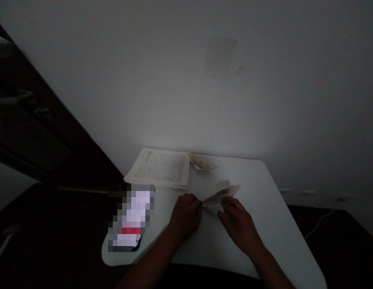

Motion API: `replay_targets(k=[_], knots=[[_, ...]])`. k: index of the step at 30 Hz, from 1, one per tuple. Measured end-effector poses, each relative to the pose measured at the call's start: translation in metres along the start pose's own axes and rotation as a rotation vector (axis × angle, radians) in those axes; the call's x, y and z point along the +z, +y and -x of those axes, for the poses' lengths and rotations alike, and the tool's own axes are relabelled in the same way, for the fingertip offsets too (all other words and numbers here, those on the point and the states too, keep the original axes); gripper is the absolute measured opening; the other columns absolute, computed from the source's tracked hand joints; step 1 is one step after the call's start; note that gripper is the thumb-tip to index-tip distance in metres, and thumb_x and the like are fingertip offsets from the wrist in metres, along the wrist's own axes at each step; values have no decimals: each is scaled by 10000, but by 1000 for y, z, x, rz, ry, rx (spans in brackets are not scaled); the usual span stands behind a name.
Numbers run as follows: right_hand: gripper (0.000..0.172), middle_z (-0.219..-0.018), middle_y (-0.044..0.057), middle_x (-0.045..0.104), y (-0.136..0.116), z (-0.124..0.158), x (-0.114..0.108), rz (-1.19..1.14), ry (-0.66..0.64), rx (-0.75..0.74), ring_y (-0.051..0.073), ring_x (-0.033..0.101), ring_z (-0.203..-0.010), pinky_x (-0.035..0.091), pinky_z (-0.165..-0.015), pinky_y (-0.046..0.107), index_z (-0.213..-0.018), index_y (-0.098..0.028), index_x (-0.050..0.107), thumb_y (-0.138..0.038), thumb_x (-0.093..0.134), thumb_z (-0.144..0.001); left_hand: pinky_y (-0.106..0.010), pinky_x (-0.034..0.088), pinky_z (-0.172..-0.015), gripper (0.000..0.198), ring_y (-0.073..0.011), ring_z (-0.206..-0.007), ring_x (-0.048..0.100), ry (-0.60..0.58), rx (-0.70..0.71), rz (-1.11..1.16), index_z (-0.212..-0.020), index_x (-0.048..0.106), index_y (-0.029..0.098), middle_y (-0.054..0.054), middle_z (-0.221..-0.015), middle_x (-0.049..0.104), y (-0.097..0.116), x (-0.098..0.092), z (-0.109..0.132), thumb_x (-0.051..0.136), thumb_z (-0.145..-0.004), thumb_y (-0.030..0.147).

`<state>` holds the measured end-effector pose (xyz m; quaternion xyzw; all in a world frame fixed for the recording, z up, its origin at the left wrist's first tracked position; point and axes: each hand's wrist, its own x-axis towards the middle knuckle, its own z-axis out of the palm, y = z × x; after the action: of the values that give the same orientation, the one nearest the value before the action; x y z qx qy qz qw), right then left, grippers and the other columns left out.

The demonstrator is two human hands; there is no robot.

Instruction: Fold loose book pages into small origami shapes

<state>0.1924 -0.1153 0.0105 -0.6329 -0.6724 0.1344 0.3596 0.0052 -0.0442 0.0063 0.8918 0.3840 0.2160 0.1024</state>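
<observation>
Between my hands is a folded sheet of printed paper (218,198), raised at a slant above the white table. My left hand (186,212) is closed and pinches the paper's left corner. On the other side, my right hand (237,222) grips the paper's right part between thumb and fingers; some of those fingertips are hidden behind it. Past my hands, a folded paper boat (202,162) rests by the stack of printed pages (162,166).
A phone (133,218) with a lit, blurred screen lies at the left edge of the white table (282,241). The pale wall (174,80) stands right behind the table. A dark door (38,116) is at the left, and a cable (320,218) hangs at the right.
</observation>
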Motion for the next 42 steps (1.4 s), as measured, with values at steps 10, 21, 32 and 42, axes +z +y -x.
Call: replay_targets(k=[10, 21, 32, 42], knots=[[41, -1105, 79, 532, 9, 9, 4, 82, -19, -118, 253, 491, -1053, 412, -887, 433, -781, -219, 578, -259, 580, -773, -357, 388, -750, 126, -205, -813, 476, 31, -9, -18, -860, 594, 171, -63, -856, 536, 0, 2, -1, 477, -819, 152], [141, -1002, 75, 585, 7, 5, 3, 4, 26, -53, 223, 551, -953, 449, -823, 385, -721, -209, 563, -293, 523, -828, -362, 397, -772, 97, -208, -828, 489, 84, -22, 107, -829, 558, 156, -62, -847, 556, -2, 2, 2, 495, -772, 108], [194, -962, 72, 580, 7, 3, 4, -65, 57, 35, 193, 578, -888, 457, -795, 326, -719, -196, 585, -284, 481, -857, -365, 408, -785, 146, -207, -846, 502, 97, -10, 161, -874, 568, 169, -65, -884, 567, -2, 1, 3, 472, -781, 110], [221, -904, 73, 593, 6, -2, 6, -23, 90, 69, 179, 592, -811, 472, -751, 304, -649, -189, 568, -276, 495, -838, -379, 420, -786, 135, -213, -852, 499, 121, -43, 123, -851, 566, 167, -64, -874, 559, -4, 4, 2, 488, -763, 100]])
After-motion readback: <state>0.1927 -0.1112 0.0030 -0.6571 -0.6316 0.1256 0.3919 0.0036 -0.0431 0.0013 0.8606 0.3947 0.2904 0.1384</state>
